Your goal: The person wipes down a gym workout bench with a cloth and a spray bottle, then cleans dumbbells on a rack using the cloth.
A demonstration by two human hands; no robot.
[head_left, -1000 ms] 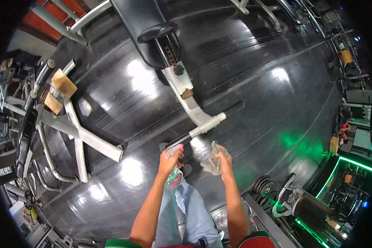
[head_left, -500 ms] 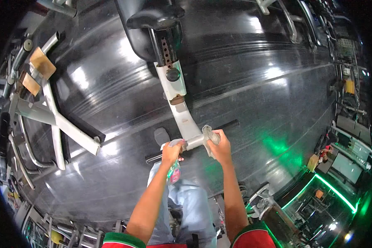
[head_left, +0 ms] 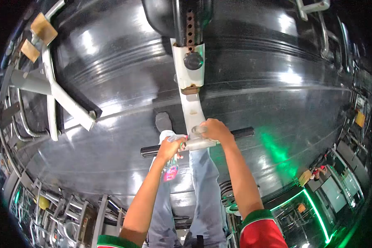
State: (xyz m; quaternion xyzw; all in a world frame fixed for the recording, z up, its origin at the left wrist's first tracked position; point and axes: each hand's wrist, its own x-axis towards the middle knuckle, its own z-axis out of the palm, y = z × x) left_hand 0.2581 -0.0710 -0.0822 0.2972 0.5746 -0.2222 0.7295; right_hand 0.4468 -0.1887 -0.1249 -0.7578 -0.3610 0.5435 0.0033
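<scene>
My left hand (head_left: 168, 149) is closed around the upper part of a clear spray bottle (head_left: 170, 172) with a pink label, which hangs below the fist. It is beside the left part of a white crossbar (head_left: 199, 144) with black ends. My right hand (head_left: 217, 131) presses a greyish cleaning cloth (head_left: 199, 129) against the machine where the white beam (head_left: 191, 108) meets the crossbar. Most of the cloth is hidden under the fingers. Farther up the beam are a black round knob (head_left: 193, 61) and a dark post with holes (head_left: 190, 29).
My foot in a dark shoe (head_left: 163, 122) stands left of the beam on the shiny black floor (head_left: 120, 165). At the left is a white machine frame (head_left: 70, 105) with wooden-looking plates (head_left: 44, 29). More gym equipment lines both sides, and a green-lit mirror (head_left: 297, 219) is at lower right.
The cloth has moved left from the crossbar's right part onto the beam joint, my right hand now lying over it. My left hand keeps the bottle. The view has shifted.
</scene>
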